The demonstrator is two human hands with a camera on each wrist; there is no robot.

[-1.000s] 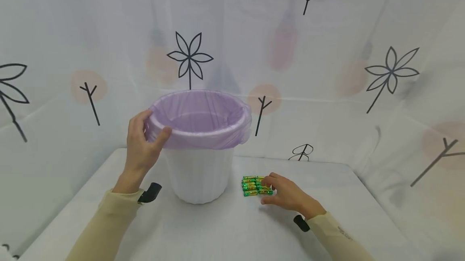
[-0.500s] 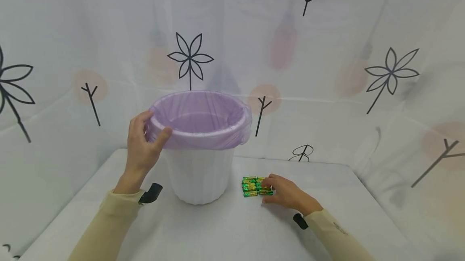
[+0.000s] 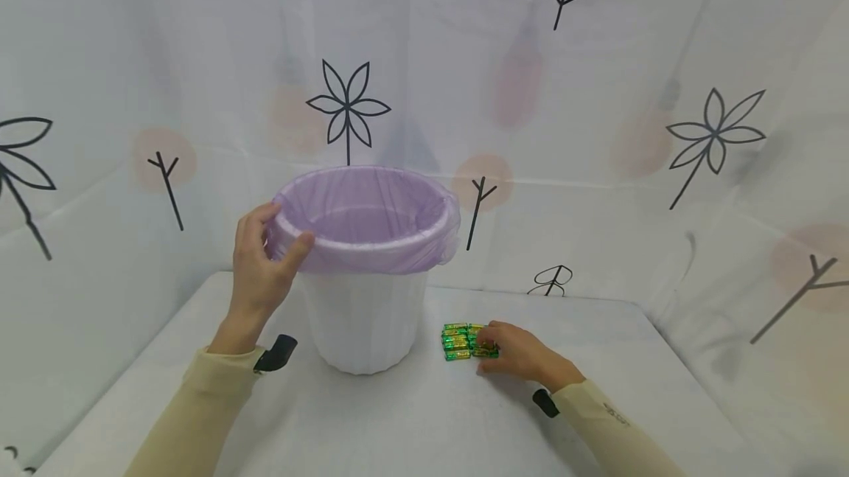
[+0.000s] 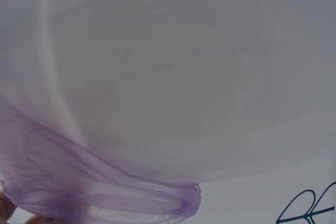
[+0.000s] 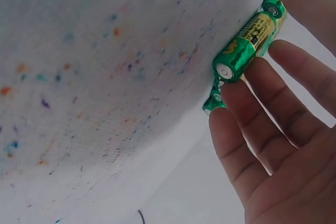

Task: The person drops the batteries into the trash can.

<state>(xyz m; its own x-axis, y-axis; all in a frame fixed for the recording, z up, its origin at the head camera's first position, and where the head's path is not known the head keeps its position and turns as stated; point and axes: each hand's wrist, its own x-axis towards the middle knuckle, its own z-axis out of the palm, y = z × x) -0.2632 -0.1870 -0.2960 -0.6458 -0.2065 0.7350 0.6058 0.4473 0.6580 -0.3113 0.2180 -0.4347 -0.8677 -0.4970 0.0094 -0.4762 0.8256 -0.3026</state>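
Note:
A white trash bin (image 3: 361, 318) stands upright on the table, with a purple bag (image 3: 378, 257) folded over its rim. My left hand (image 3: 259, 263) grips the bin's left rim through the bag, thumb in front and fingers round the far side. Right of the bin lies a tight group of several green and gold batteries (image 3: 456, 342). At the group's right side is my right hand (image 3: 520, 352), fingers slightly bent. In the right wrist view its fingertips (image 5: 233, 90) are close against a battery (image 5: 244, 48); whether they touch it I cannot tell.
The white table (image 3: 371, 425) bears small coloured specks in the right wrist view. Behind it hangs a white curtain (image 3: 424, 57) printed with plants, close to the table's far edge and also at both sides.
My right hand has edged slightly in over the batteries, its fingers a bit closer together. The left hand, the bin and the batteries stay in place.

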